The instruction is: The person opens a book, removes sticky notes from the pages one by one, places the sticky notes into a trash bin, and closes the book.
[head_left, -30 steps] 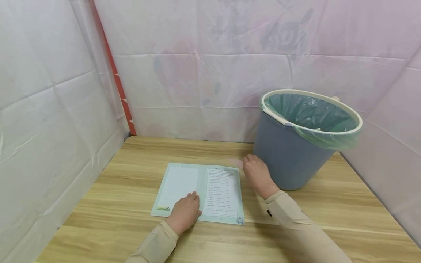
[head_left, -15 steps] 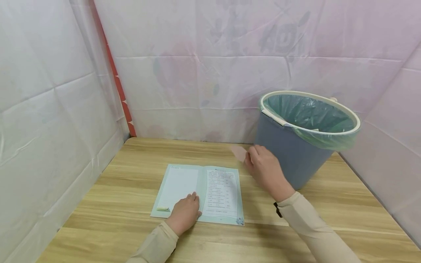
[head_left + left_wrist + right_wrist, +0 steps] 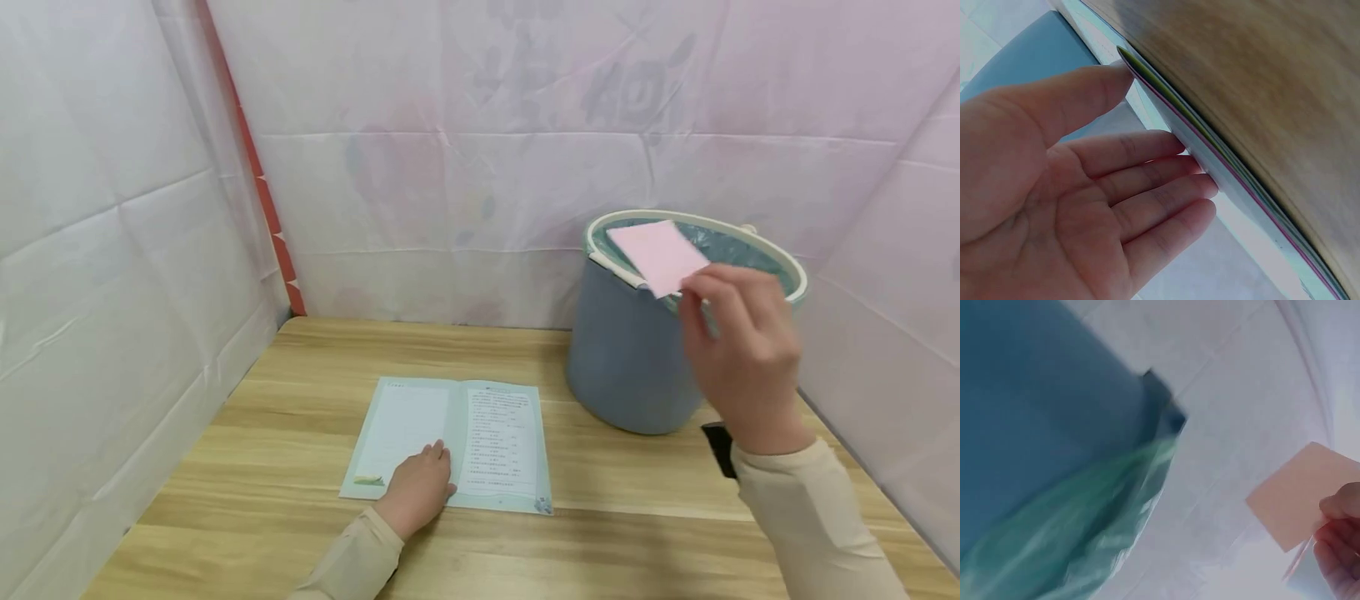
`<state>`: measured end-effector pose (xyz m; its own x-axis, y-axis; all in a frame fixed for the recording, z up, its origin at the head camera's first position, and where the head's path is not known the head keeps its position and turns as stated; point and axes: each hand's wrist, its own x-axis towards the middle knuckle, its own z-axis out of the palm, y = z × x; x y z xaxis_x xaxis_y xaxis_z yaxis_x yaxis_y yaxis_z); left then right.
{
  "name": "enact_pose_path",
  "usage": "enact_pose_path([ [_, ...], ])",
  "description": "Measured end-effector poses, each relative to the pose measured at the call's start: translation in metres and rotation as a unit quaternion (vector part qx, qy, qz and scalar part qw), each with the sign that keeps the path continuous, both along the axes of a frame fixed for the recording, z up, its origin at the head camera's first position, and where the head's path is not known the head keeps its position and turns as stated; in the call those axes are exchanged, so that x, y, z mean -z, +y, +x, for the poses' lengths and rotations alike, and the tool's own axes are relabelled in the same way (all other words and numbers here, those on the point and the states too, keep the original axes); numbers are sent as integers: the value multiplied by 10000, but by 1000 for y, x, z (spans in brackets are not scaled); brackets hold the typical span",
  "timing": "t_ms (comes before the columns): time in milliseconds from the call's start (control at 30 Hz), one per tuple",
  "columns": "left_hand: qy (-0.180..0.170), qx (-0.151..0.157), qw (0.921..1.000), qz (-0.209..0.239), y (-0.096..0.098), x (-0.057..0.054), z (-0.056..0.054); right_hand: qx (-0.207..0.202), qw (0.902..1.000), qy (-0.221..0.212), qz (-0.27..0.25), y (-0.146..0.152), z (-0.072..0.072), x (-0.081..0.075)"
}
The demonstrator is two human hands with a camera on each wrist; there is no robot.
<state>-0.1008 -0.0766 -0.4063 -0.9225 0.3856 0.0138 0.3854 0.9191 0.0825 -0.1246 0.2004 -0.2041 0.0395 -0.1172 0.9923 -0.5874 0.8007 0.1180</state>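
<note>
A square pink slip of paper is pinched by one corner between the thumb and fingers of my right hand. In the head view the slip overlaps the near left rim of a blue-grey trash bin; the right wrist view has the slip apart from the bin wall. My left hand rests with extended fingers on an open booklet with printed pages, near its lower middle. Seen in the left wrist view, the left fingertips touch the booklet's page.
A green plastic liner hangs over the bin's cream rim. The bin stands at the right on a wood-grain table. Pale fabric sheets enclose the back and both sides, with a red strip at the left corner.
My right hand has lifted the pink slip from the table beside the bin and carried it up and right to rim height. The left hand has stayed on the booklet.
</note>
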Motion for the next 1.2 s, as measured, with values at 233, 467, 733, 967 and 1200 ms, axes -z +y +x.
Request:
enact_pose_path([
  [233, -84, -8, 10000, -13, -1, 0, 0, 1077, 9863, -1242, 134, 46, -8, -20],
  [467, -114, -29, 9999, 33, -3, 0, 1, 1534, 9622, -2199, 485, 61, -16, -25],
  [733, 52, 76, 10000, -19, -1, -2, 3, 1824, 9378, -2899, 576, 65, -21, -29],
  [967, 154, 79, 9998, -65, -2, -1, 4, 1802, 9327, -3082, 507, 61, -19, -27],
  [1200, 122, 38, 9999, -40, -4, -2, 6, 574, 9503, -2746, 1353, 25, 2, -7],
])
